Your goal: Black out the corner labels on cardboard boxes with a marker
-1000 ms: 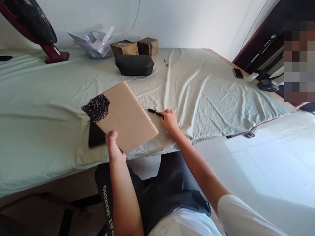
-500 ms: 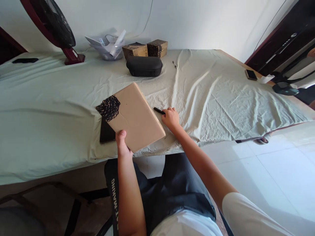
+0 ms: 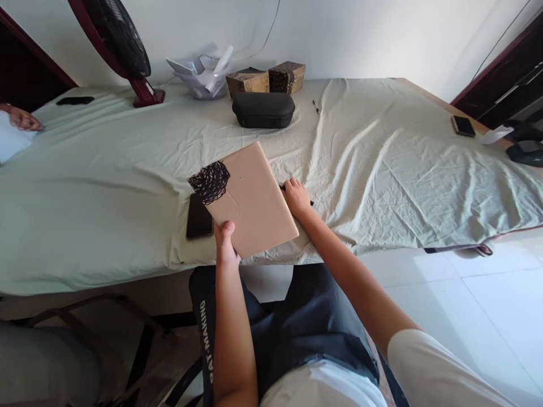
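Note:
In my left hand [image 3: 225, 240] is a flat, light-brown cardboard box [image 3: 258, 203], tilted above the table, with the thumb on its top face and the other fingers hidden beneath. Dense black scribbles [image 3: 211, 182] cover its left corner. My right hand [image 3: 296, 196] is on the cloth beside the box's right edge, fingers curled over a black pen [image 3: 311, 202] whose two ends stick out from under the hand. A dark phone [image 3: 199, 217] lies partly under the box's left side.
Behind the box stand a black zip case [image 3: 263, 110], two small patterned boxes [image 3: 286, 77], a plastic basket of papers [image 3: 203, 79] and a fan [image 3: 148, 96]. Another phone [image 3: 463, 126] lies far right. A person's hand [image 3: 25, 118] rests at the left. Creased pale cloth [image 3: 106, 186] covers the table.
My view has swung a little left, bringing another person's hand into sight. My right hand has shifted over the middle of the pen. My left hand still holds the box.

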Tool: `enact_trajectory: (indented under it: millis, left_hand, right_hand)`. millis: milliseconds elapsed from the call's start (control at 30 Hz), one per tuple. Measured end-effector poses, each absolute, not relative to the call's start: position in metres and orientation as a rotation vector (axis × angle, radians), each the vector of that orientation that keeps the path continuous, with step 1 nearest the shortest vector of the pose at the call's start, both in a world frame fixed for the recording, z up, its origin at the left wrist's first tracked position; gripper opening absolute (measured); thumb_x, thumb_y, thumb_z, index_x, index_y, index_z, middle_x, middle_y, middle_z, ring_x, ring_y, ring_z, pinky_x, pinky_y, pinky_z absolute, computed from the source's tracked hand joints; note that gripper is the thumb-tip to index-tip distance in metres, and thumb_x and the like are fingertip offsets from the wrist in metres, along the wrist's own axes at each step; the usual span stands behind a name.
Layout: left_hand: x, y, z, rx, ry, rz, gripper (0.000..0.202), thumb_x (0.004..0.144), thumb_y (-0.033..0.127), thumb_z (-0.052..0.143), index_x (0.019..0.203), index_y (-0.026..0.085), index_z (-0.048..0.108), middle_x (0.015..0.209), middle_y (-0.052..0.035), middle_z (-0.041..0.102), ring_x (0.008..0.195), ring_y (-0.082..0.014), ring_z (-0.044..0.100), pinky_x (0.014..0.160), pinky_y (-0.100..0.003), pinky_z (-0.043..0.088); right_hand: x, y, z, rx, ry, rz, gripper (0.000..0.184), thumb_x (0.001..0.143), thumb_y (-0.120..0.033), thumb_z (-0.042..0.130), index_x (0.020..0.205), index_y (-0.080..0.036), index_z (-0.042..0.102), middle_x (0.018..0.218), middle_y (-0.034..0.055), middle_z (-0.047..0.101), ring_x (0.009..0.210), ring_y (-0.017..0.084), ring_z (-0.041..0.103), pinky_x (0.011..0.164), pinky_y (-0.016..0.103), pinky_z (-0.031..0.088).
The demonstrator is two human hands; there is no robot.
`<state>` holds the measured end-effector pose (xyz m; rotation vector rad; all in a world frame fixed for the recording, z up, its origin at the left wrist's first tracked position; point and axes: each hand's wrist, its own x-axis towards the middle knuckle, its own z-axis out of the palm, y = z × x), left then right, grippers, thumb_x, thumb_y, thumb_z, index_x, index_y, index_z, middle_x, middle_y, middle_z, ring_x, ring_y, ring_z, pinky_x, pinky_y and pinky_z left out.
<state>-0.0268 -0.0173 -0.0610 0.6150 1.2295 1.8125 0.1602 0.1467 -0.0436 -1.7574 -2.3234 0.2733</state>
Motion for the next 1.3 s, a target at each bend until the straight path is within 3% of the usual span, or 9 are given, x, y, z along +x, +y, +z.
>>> enact_trajectory:
  millis: [233,333,567,733,833,933,1100,1200,1300]
  left_hand:
    - [-0.028,-0.016,-0.064,0.644,1.283,1.826,0.104,0.064,0.078,0.087,0.153,0.030,0.063,0.144,-0.0155,0.073,0.127,-0.0396,0.073,0.105,-0.052,0.064]
    - [-0.027,-0.017,-0.065,0.691,1.275,1.836,0.104,0.061,0.076,0.090,0.150,0.029,0.066,0.142,-0.0151,0.073,0.133,-0.0408,0.071,0.111,-0.053,0.061]
    - [-0.029,-0.015,-0.070,0.922,1.290,1.877,0.098,0.061,0.071,0.093,0.145,0.025,0.069,0.137,-0.0152,0.074,0.130,-0.0399,0.070,0.115,-0.053,0.059]
    - [-0.036,-0.010,-0.082,0.958,1.274,1.925,0.098,0.061,0.071,0.092,0.143,0.024,0.068,0.133,-0.0146,0.074,0.129,-0.0391,0.071,0.110,-0.050,0.061]
    - [-0.040,-0.009,-0.088,1.012,1.268,1.948,0.099,0.064,0.072,0.091,0.146,0.023,0.066,0.134,-0.0160,0.074,0.126,-0.0377,0.073,0.106,-0.048,0.062]
    - [-0.042,-0.010,-0.089,1.089,1.283,1.941,0.096,0.071,0.072,0.086,0.151,0.023,0.064,0.137,-0.0169,0.073,0.124,-0.0356,0.074,0.106,-0.046,0.062]
    - [-0.052,-0.013,-0.094,1.245,1.386,1.959,0.101,0.077,0.072,0.081,0.160,0.022,0.054,0.142,-0.0183,0.070,0.131,-0.0366,0.071,0.111,-0.048,0.059]
    - [-0.064,-0.017,-0.105,1.367,1.542,1.857,0.110,0.078,0.085,0.070,0.164,0.020,0.047,0.145,-0.0218,0.068,0.134,-0.0395,0.071,0.114,-0.053,0.058]
    - [-0.082,-0.023,-0.110,1.413,1.640,1.745,0.109,0.080,0.091,0.064,0.159,0.017,0.054,0.143,-0.0254,0.069,0.131,-0.0418,0.072,0.115,-0.057,0.058]
  right_hand:
    - [0.161,0.145,-0.042,-1.776,-2.234,0.307,0.032,0.117,-0.030,0.044,0.136,-0.016,0.066,0.141,0.0189,0.074,0.119,0.030,0.071,0.094,0.036,0.047]
    - [0.167,0.139,-0.039,-1.708,-2.166,0.321,0.036,0.117,-0.042,0.043,0.131,-0.018,0.067,0.133,0.0152,0.078,0.105,0.028,0.073,0.083,0.035,0.044]
    - [0.176,0.135,-0.037,-1.634,-2.140,0.220,0.044,0.106,-0.051,0.051,0.084,-0.019,0.072,0.090,0.0101,0.078,0.079,0.022,0.064,0.073,0.033,0.032]
    - [0.171,0.133,-0.034,-1.750,-2.119,0.303,0.046,0.102,-0.057,0.056,0.078,-0.020,0.072,0.084,0.0093,0.077,0.073,0.021,0.061,0.064,0.034,0.023]
    - [0.169,0.133,-0.035,-1.748,-2.112,0.329,0.040,0.101,-0.054,0.057,0.086,-0.021,0.073,0.089,0.0081,0.079,0.075,0.022,0.062,0.065,0.034,0.027]
    - [0.173,0.138,-0.039,-1.714,-2.081,0.322,0.041,0.101,-0.056,0.057,0.094,-0.020,0.076,0.098,0.0114,0.081,0.092,0.027,0.068,0.079,0.037,0.041]
    - [0.186,0.145,-0.051,-1.105,-1.931,0.489,0.078,0.102,-0.082,0.041,0.128,-0.017,0.077,0.132,0.0209,0.078,0.131,0.040,0.065,0.120,0.059,0.041]
    - [0.182,0.137,-0.061,-0.536,-1.929,1.031,0.104,0.094,-0.099,0.041,0.161,-0.022,0.059,0.160,0.0195,0.065,0.151,0.042,0.057,0.125,0.060,0.044]
    - [0.170,0.125,-0.071,-0.255,-1.958,1.460,0.130,0.083,-0.102,0.060,0.183,-0.030,0.020,0.187,0.0162,0.033,0.170,0.044,0.036,0.136,0.062,0.035]
